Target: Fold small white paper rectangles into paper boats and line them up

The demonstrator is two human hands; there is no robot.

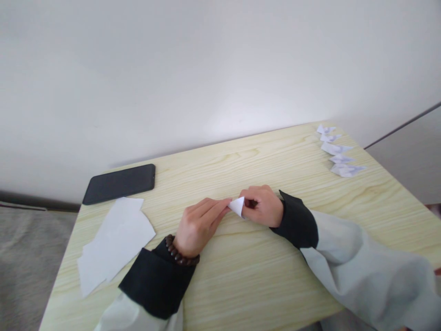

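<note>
Right in the middle of the head view, two hands meet over a pale wooden table (262, 285). Between them is a small white folded paper triangle (237, 205). It sits just above the table top, a little right of the frame's centre.

The left hand (199, 226) has its fingers nearly straight and pressed together, and their tips pinch the left corner of the triangle. A dark brown bead bracelet (181, 255) goes around its wrist, next to a black cuff.

The right hand (262, 205) is curled almost closed, and its fingers and thumb grip the right side of the triangle.

At the lower left of the frame lies a loose pile of flat white paper sheets (113, 243). Just above them, near the table's far edge, lies a flat black phone (119, 184). In the upper right of the table there is a row of small white folded paper shapes (339, 154), well apart from the hands.
</note>
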